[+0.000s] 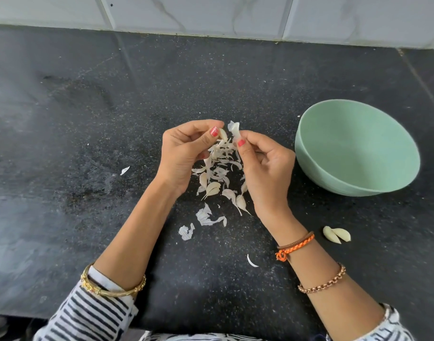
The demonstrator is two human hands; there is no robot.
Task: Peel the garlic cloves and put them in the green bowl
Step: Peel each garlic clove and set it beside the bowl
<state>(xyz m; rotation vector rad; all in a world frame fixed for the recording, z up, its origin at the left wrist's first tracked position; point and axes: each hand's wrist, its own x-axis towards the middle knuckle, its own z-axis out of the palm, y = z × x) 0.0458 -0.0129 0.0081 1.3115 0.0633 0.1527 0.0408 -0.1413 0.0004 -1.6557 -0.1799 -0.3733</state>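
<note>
Black speckled counter (63, 143) under pale marbled wall tiles (211, 13); your left hand (184, 153) pinches a garlic clove (223, 134) between thumb and fingertips, held above the heap of skins (221, 163); your right hand (262, 163) pinches a strip of papery skin (234, 129) just beside the clove, other fingers curled in; whether the strip is free of the clove or joined to it, you cannot tell from here; green bowl (307, 153) stands to the right, near the right hand, and looks empty; two peeled cloves (336, 234) lie on the counter below the bowl, touching each other, not yet in it; several unpeeled cloves (212, 189) sit among the skins between your wrists; judgement on handling: the clove is small, light and firm, probably slick once bare, so hold it at the blunt root end and across its fat middle, not by the tapered tip; the skin is thin, brittle and weightless, likely to tear in slivers and cling to fingers, so take it at a lifted edge near the root and pull along the length; a hard squeeze risks shooting the clove out.
</note>
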